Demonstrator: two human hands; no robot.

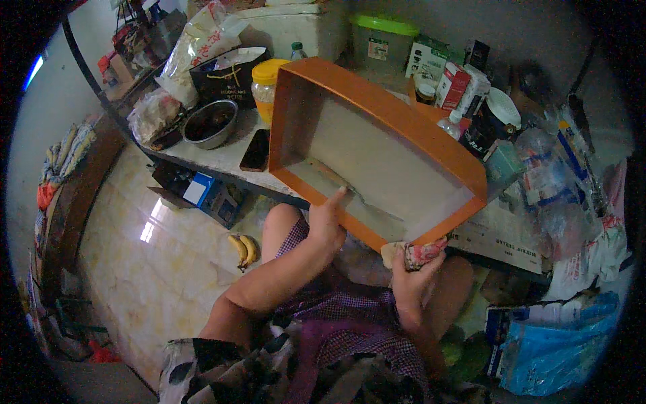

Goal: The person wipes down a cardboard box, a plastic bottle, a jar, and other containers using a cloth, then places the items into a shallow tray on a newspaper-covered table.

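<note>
An orange box (378, 113) with a pale inside is tilted above my lap, its open side facing me. My left hand (325, 224) grips the near wall, thumb over the rim and fingers hidden beneath. A dark, slit-like line runs along the inside near that thumb. Bunched in my right hand (414, 280) is a patterned cloth (425, 254), pinkish red and cream, against the box's lower right corner. Whether the right fingers also touch the box, I cannot tell.
Behind the box, the table holds a smartphone (255, 150), a metal bowl (210, 124), a yellow-lidded jar (266, 86) and a small clear bottle (450, 124). Plastic bags (550, 177) crowd the right side. Bananas (243, 251) and a blue carton (216, 198) are on the floor at left.
</note>
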